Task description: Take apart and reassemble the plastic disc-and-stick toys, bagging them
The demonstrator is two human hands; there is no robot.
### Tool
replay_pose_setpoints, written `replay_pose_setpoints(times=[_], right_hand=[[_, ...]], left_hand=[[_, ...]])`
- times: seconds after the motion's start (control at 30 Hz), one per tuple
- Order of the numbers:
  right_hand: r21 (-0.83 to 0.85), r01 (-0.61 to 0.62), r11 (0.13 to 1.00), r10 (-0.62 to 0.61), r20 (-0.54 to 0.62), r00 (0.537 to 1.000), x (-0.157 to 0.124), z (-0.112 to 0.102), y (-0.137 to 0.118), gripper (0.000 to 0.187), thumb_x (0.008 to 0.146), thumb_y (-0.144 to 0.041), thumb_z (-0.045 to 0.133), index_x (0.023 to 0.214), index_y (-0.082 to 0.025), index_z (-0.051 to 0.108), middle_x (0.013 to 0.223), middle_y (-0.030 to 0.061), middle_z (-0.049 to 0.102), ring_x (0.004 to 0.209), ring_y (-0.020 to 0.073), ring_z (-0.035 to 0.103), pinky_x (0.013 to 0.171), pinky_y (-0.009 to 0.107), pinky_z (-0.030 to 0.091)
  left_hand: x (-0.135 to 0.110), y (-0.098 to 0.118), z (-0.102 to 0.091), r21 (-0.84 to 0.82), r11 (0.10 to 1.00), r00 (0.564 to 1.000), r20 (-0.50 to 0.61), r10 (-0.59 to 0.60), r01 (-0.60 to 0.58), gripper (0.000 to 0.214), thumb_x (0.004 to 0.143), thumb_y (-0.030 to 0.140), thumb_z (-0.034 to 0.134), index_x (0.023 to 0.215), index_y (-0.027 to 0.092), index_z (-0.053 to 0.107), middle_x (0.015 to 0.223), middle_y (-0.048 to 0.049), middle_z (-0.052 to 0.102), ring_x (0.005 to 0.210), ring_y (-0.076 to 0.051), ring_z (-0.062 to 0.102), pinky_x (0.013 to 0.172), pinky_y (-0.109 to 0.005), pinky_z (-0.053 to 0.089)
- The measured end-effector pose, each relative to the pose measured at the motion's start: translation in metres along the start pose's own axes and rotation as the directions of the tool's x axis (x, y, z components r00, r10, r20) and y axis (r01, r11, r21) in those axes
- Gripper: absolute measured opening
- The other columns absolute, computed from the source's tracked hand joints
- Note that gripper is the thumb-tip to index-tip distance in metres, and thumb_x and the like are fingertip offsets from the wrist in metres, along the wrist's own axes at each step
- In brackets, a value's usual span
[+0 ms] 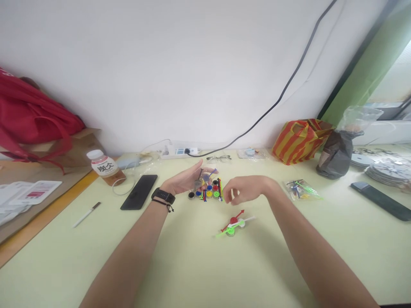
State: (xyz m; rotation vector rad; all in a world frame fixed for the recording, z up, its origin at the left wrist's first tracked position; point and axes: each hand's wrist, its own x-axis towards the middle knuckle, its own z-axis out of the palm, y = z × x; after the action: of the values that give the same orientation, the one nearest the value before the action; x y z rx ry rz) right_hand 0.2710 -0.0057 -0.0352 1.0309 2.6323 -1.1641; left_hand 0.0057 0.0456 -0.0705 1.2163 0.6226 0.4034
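Note:
My left hand (183,179), wearing a black wristband, reaches over a cluster of small coloured spinners. Between its thumb and fingers are spinners, one with a blue arrow (210,174); they are partly blurred. Below it on the table are round bases in black, blue, yellow (209,193), green and red, with several upright arrows (220,188) at their right. My right hand (245,188) hovers just right of these, fingers curled in; what they hold, if anything, is hidden. Nearer me lie spinners with a red arrow (233,220), a white one and a green one (230,231).
On the left are a phone (139,192), a pen (86,214) and a drink bottle (104,164). Toward the wall lie glasses (218,158) and a power strip (180,152). At right are a bag of parts (301,189), a striped bag (297,141) and a dark case (382,200).

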Motion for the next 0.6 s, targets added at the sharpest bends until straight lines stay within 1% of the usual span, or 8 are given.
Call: replay_pose_setpoints(times=[0.07, 0.13, 0.2, 0.27, 0.4, 0.47, 0.53, 0.6], right_hand=[[0.012, 0.013, 1.000, -0.015, 0.130, 0.991, 0.013, 0.010, -0.008, 0.018, 0.073, -0.019, 0.073, 0.092, -0.019, 0.076, 0.097, 0.0035, 0.076, 0.086, 0.0204, 0.069, 0.071, 0.027, 0.050], [0.021, -0.043, 0.999, 0.037, 0.246, 0.969, 0.025, 0.018, -0.015, 0.022, 0.069, -0.018, 0.076, 0.091, -0.019, 0.076, 0.094, 0.0021, 0.076, 0.080, 0.0188, 0.069, 0.065, 0.025, 0.049], [0.061, -0.098, 0.993, 0.072, 0.333, 0.940, 0.032, 0.023, -0.020, 0.026, 0.066, -0.017, 0.078, 0.092, -0.017, 0.075, 0.090, 0.0015, 0.075, 0.079, 0.0183, 0.069, 0.063, 0.023, 0.049], [0.118, -0.121, 0.986, 0.066, 0.387, 0.920, 0.036, 0.027, -0.022, 0.029, 0.065, -0.016, 0.078, 0.093, -0.017, 0.072, 0.088, 0.0015, 0.075, 0.082, 0.0187, 0.070, 0.064, 0.023, 0.050], [0.156, -0.111, 0.982, 0.031, 0.440, 0.897, 0.040, 0.030, -0.019, 0.034, 0.063, -0.018, 0.080, 0.095, -0.017, 0.070, 0.085, 0.0000, 0.074, 0.076, 0.0173, 0.068, 0.063, 0.023, 0.049], [0.160, -0.091, 0.983, 0.009, 0.449, 0.893, 0.041, 0.030, -0.017, 0.035, 0.064, -0.017, 0.079, 0.098, -0.017, 0.069, 0.084, -0.0007, 0.073, 0.071, 0.0160, 0.067, 0.061, 0.023, 0.049], [0.172, -0.058, 0.983, -0.021, 0.427, 0.904, 0.039, 0.028, -0.015, 0.030, 0.068, -0.016, 0.076, 0.098, -0.017, 0.069, 0.084, -0.0003, 0.072, 0.071, 0.0155, 0.066, 0.061, 0.023, 0.048], [0.188, -0.014, 0.982, -0.054, 0.349, 0.935, 0.035, 0.024, -0.014, 0.023, 0.073, -0.016, 0.073, 0.096, -0.016, 0.070, 0.083, 0.0000, 0.071, 0.072, 0.0146, 0.065, 0.061, 0.022, 0.048]], left_hand=[[0.002, -0.003, -0.002, 0.023, 0.999, 0.999, -0.027, 0.044, -0.043, 0.077, 0.095, 0.079, 0.041, 0.135, 0.017, 0.062, 0.097, -0.0097, 0.063, 0.075, -0.018, 0.058, 0.065, -0.028, 0.046], [0.004, -0.006, -0.005, 0.026, 0.995, 0.994, -0.040, 0.097, -0.096, 0.074, 0.094, 0.077, 0.045, 0.137, 0.018, 0.061, 0.100, -0.0100, 0.062, 0.076, -0.017, 0.058, 0.065, -0.027, 0.047], [0.005, -0.006, -0.007, -0.002, 0.992, 0.991, -0.047, 0.126, -0.126, 0.072, 0.094, 0.074, 0.050, 0.137, 0.018, 0.059, 0.103, -0.0102, 0.061, 0.076, -0.018, 0.059, 0.063, -0.028, 0.047], [0.005, -0.003, -0.007, -0.031, 0.988, 0.986, -0.066, 0.150, -0.152, 0.068, 0.094, 0.070, 0.051, 0.137, 0.018, 0.059, 0.104, -0.0102, 0.060, 0.076, -0.019, 0.059, 0.061, -0.028, 0.046], [0.001, 0.008, -0.002, -0.036, 0.980, 0.972, -0.139, 0.189, -0.195, 0.060, 0.100, 0.063, 0.043, 0.134, 0.017, 0.060, 0.101, -0.0102, 0.061, 0.072, -0.017, 0.057, 0.059, -0.027, 0.046], [-0.002, 0.012, 0.002, -0.052, 0.983, 0.978, -0.127, 0.168, -0.176, 0.062, 0.101, 0.065, 0.040, 0.133, 0.017, 0.061, 0.099, -0.0103, 0.062, 0.071, -0.018, 0.057, 0.059, -0.027, 0.046], [-0.003, 0.015, 0.005, -0.063, 0.988, 0.986, -0.088, 0.139, -0.144, 0.062, 0.100, 0.067, 0.043, 0.133, 0.017, 0.061, 0.100, -0.0102, 0.063, 0.071, -0.017, 0.058, 0.060, -0.027, 0.046], [-0.004, 0.017, 0.008, -0.060, 0.990, 0.989, -0.081, 0.125, -0.130, 0.059, 0.100, 0.065, 0.048, 0.133, 0.018, 0.062, 0.101, -0.0097, 0.063, 0.072, -0.017, 0.058, 0.061, -0.026, 0.046]])
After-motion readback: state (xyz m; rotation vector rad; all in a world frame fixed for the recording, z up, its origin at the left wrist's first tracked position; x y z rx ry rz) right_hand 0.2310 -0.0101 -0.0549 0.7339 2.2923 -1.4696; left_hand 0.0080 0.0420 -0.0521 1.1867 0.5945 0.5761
